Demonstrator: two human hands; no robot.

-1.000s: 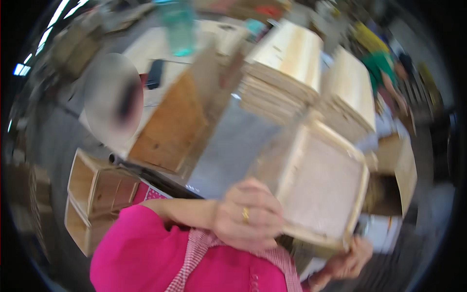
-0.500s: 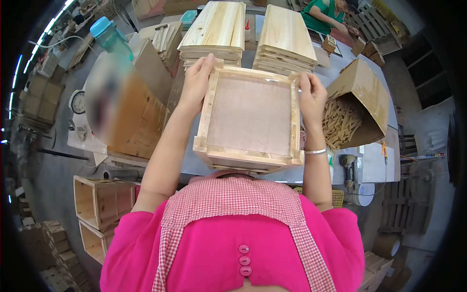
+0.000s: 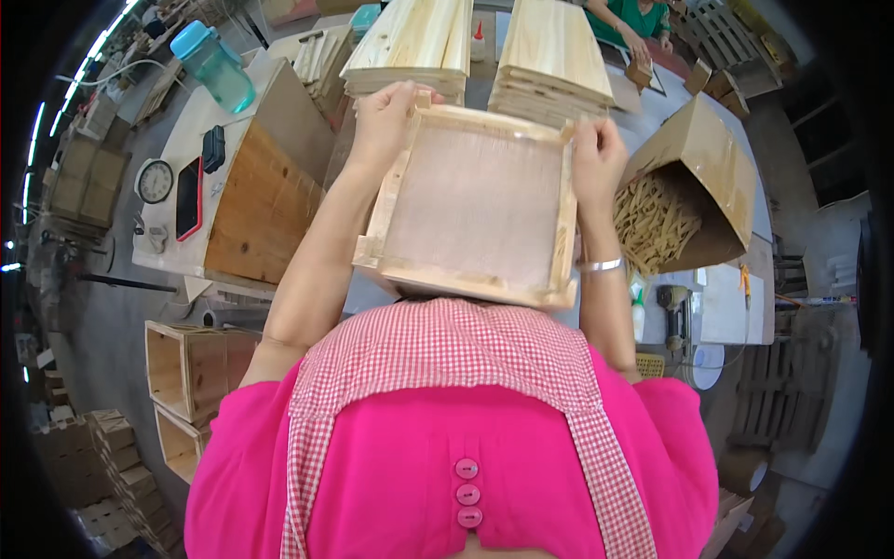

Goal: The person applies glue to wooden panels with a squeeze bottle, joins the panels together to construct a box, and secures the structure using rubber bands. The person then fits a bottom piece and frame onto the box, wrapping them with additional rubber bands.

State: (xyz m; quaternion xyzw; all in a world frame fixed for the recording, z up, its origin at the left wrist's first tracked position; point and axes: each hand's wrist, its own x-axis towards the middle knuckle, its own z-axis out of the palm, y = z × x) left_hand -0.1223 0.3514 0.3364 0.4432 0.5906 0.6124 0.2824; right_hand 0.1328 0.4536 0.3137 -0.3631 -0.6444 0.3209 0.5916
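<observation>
Wooden tray (image 3: 475, 205) held by both hands over cluttered grey workshop table (image 3: 736, 307).

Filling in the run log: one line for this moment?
left hand: grips wooden tray far-left corner | right hand: grips far-right corner | tray: held up above workbench

1. One view is provided, taken from a fisheye camera worn on the head.
2. The view is directed steeply downward, over the wearer's chest and raised forearms.
3. The wooden tray (image 3: 475, 205) is seen at close range, near centre.
4. The surface (image 3: 736, 307) lies farther off; straight edges are bent toward the rim.
</observation>
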